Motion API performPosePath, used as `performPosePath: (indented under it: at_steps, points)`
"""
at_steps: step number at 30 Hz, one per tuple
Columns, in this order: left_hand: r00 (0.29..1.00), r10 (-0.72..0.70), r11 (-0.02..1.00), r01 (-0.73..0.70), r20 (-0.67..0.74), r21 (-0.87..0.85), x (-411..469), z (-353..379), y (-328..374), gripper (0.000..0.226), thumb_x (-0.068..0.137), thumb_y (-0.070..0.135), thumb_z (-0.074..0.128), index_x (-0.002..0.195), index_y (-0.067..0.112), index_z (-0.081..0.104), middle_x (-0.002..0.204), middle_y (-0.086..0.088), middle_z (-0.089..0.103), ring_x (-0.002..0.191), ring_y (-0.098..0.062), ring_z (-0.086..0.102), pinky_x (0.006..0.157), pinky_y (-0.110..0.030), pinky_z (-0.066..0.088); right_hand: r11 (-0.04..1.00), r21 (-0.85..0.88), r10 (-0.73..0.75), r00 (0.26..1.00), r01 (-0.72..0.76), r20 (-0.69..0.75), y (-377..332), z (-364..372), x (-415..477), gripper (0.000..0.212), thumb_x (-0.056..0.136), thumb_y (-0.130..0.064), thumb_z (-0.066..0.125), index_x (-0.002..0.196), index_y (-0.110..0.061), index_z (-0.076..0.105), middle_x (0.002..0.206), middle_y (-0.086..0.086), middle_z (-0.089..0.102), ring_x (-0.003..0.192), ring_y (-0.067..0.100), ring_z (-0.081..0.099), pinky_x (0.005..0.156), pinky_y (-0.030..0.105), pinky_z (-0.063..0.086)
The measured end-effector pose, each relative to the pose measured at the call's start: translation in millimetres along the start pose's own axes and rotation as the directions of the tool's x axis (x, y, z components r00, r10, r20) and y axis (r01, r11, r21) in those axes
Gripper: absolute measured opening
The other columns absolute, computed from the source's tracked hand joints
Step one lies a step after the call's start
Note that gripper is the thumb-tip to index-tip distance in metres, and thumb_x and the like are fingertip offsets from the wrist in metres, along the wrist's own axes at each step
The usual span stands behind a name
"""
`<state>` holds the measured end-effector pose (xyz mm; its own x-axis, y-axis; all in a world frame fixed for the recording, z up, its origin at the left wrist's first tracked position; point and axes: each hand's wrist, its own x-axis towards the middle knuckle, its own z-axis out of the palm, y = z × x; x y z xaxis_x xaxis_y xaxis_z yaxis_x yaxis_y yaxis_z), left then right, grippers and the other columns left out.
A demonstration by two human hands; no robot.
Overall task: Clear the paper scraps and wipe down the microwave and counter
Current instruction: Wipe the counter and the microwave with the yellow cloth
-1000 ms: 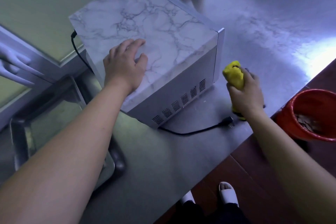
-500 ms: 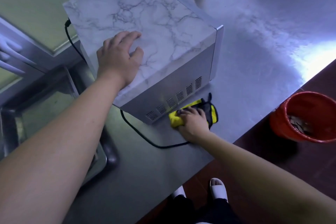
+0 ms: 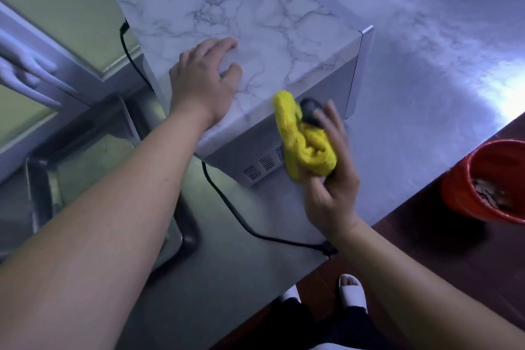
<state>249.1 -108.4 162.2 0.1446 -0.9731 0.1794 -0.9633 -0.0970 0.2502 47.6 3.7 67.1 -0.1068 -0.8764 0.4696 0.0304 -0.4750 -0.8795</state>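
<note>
1. Head view, far left: metal tray point(image 3: 39, 179), left of microwave point(image 3: 255, 23).
2. L hand point(image 3: 203, 85) flat on microwave's marbled top, near-left corner, fingers straight, gripping nothing.
3. Near side: black cord point(image 3: 227, 202) lies across counter point(image 3: 426, 79).
4. R hand point(image 3: 329, 193) raised beside microwave's vented side, fingers curled round bunched yellow cloth point(image 3: 306, 145).
5. Far right: red bucket point(image 3: 460, 193) w/ paper scraps point(image 3: 491, 193) inside, beyond counter edge.

Far left: a metal-framed window point(image 3: 79, 65) with pale greenish frosted panes, and a steel sink basin point(image 3: 39, 193) sunk below it at near left. Near right, the floor point(image 3: 426, 264) is dark red-brown, with 1 red bucket point(image 3: 454, 193) standing on it. Light is cool and bluish, with the strongest glare at right.
</note>
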Motion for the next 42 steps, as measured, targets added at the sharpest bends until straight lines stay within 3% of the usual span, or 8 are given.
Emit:
performPosePath:
  at_steps: [4, 10, 17, 24, 30, 33, 38, 42]
  points:
    - [1.000, -0.010, 1.000, 0.010, -0.001, -0.007, -0.5, -0.7, 0.7, 0.057, 0.086, 0.049, 0.035, 0.140, 0.039, 0.050, 0.151, 0.009, 0.044, 0.135, -0.027, 0.038, 0.112, -0.038, 0.025, 0.990, 0.005, -0.137, 0.967, 0.141, -0.213, -2.0, 18.0, 49.5, 0.055, 0.088, -0.002, 0.058, 0.142, 0.000, 0.047, 0.153, 0.032, 0.034, 0.148, 0.042, 0.026, 0.114, 0.069, 0.023]
    - [1.000, -0.004, 1.000, 0.004, -0.010, -0.004, -0.9, -0.1, 0.0, 0.050, 0.090, 0.045, 0.041, 0.139, 0.039, 0.050, 0.150, 0.011, 0.044, 0.136, -0.024, 0.037, 0.112, -0.038, 0.025, 0.853, -0.514, -0.074, 0.996, 0.093, 0.057, 15.9, 69.7, 28.8, 0.068, 0.081, -0.040, 0.065, 0.144, -0.021, 0.050, 0.157, 0.027, 0.028, 0.149, 0.044, 0.020, 0.114, 0.066, 0.018]
    - [1.000, 0.022, 1.000, -0.022, 0.014, 0.005, 0.0, -1.5, -1.0, 0.055, 0.088, 0.048, 0.037, 0.141, 0.038, 0.048, 0.151, 0.009, 0.043, 0.136, -0.025, 0.035, 0.111, -0.041, 0.026, 0.741, -0.656, -0.220, 0.975, 0.145, -0.033, 22.1, 70.8, 78.2, 0.064, 0.088, -0.072, 0.050, 0.138, -0.032, 0.060, 0.155, 0.008, 0.044, 0.148, 0.031, 0.030, 0.103, 0.059, 0.027]
    - [1.000, 0.013, 1.000, -0.013, -0.008, -0.004, -1.0, -0.7, 0.0, 0.056, 0.087, 0.049, 0.035, 0.140, 0.038, 0.048, 0.151, 0.010, 0.043, 0.137, -0.023, 0.035, 0.113, -0.042, 0.025, 0.850, -0.526, -0.215, 0.924, 0.018, -0.316, 37.4, 113.5, 46.8, 0.057, 0.095, -0.055, 0.041, 0.143, -0.024, 0.051, 0.155, 0.025, 0.035, 0.148, 0.038, 0.027, 0.107, 0.067, 0.025]
    - [1.000, 0.009, 0.999, -0.009, -0.003, -0.033, -1.9, 2.1, -3.0, 0.052, 0.089, 0.049, 0.034, 0.139, 0.041, 0.047, 0.151, 0.013, 0.041, 0.138, -0.019, 0.032, 0.113, -0.042, 0.023, 0.855, -0.503, -0.245, 0.952, 0.124, -0.181, 97.8, 127.7, -15.1, 0.066, 0.098, -0.056, 0.033, 0.159, -0.039, 0.014, 0.168, 0.001, 0.004, 0.154, 0.033, 0.009, 0.117, 0.062, 0.008]
    - [1.000, 0.010, 0.999, -0.010, -0.005, -0.037, -2.6, 1.7, -1.5, 0.051, 0.089, 0.048, 0.034, 0.138, 0.042, 0.047, 0.151, 0.013, 0.041, 0.139, -0.018, 0.032, 0.113, -0.042, 0.024, 0.913, -0.377, 0.032, 0.948, -0.157, -0.315, 118.8, 127.4, -35.9, 0.065, 0.100, -0.060, 0.028, 0.158, -0.037, 0.011, 0.166, 0.012, 0.010, 0.152, 0.035, 0.012, 0.119, 0.062, 0.012]
    - [1.000, 0.002, 0.999, -0.002, -0.006, -0.032, -1.7, 0.2, 0.3, 0.051, 0.089, 0.048, 0.035, 0.137, 0.041, 0.049, 0.150, 0.015, 0.042, 0.136, -0.019, 0.034, 0.111, -0.042, 0.026, 0.726, 0.255, 0.663, 0.550, -0.639, -0.508, 96.2, 150.9, -32.7, 0.060, 0.098, -0.058, 0.033, 0.154, -0.042, 0.018, 0.167, -0.002, 0.015, 0.153, 0.013, 0.015, 0.125, 0.037, 0.015]
    - [1.000, -0.010, 1.000, 0.010, 0.001, -0.030, -2.5, -1.0, 1.1, 0.048, 0.090, 0.045, 0.037, 0.137, 0.041, 0.050, 0.149, 0.015, 0.043, 0.136, -0.020, 0.035, 0.111, -0.040, 0.025, 0.082, 0.606, 0.985, -0.028, -0.791, -0.171, 79.6, 154.7, -21.6, 0.061, 0.098, -0.066, 0.031, 0.155, -0.047, 0.020, 0.163, -0.011, 0.023, 0.148, 0.020, 0.028, 0.122, 0.042, 0.020]
